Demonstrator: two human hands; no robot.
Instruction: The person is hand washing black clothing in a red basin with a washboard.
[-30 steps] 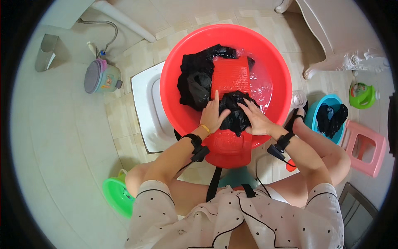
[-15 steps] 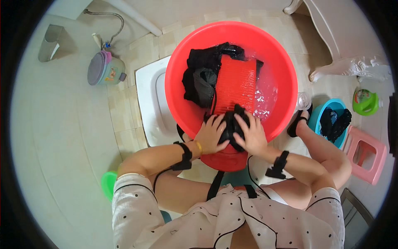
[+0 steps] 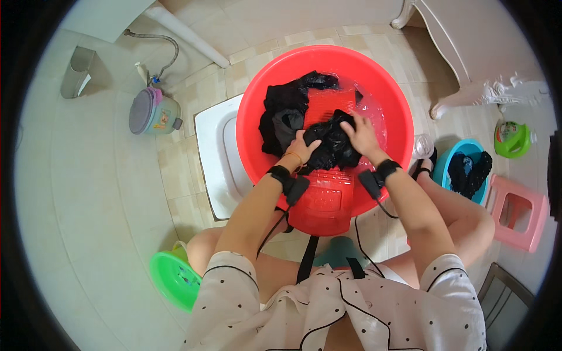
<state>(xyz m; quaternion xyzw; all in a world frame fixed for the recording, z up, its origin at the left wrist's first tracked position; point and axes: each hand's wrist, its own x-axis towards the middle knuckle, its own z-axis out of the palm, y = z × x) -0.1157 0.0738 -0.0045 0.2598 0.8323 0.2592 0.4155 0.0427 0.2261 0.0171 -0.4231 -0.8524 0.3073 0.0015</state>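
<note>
I see my left hand (image 3: pixel 304 149) and right hand (image 3: pixel 361 136) both clenched on a wet black garment (image 3: pixel 333 146), pressing it onto the red washboard (image 3: pixel 325 193) that leans in the red basin (image 3: pixel 257 117). More dark clothes (image 3: pixel 284 117) soak in the water beside it, left of the board.

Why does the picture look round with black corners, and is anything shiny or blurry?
In the head view, the fisheye lens bends straight tile lines and leaves a dark ring around the rim. Light glints off the water in the red basin. The left hand and right hand on the black garment look fairly sharp, and shadows are soft.
</note>
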